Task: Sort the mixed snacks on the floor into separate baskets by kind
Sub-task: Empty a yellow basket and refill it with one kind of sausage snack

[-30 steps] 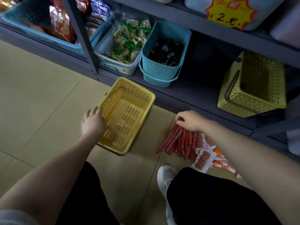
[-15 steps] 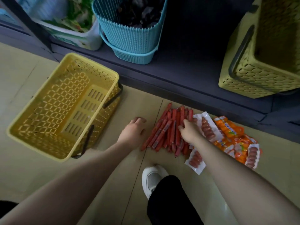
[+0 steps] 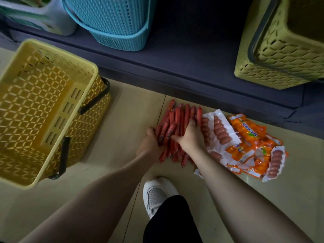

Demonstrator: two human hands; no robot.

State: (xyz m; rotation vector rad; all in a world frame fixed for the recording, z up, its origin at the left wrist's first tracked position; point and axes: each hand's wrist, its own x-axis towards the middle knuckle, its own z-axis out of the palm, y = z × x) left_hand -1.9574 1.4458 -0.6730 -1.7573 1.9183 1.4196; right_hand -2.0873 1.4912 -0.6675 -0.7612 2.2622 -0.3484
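From the head view I judge sorting barely begun; the yellow basket (image 3: 43, 109) on the floor is empty; my left hand (image 3: 150, 144) and right hand (image 3: 189, 135) curl their fingers round the red sticks (image 3: 177, 120), gathering them; white packs (image 3: 220, 130) and orange packs (image 3: 250, 135) lie just beside, unsorted; tan tiled floor (image 3: 122, 172), a dark shelf (image 3: 184, 58) holding a blue basket (image 3: 114, 23) and an olive basket (image 3: 284, 50).

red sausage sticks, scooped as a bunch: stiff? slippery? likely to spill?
The red sausage sticks look thin, straight and glossy, so probably stiff but slippery. Lying loose, some may slide from the grip between left hand and right hand. Round, so likely to roll.
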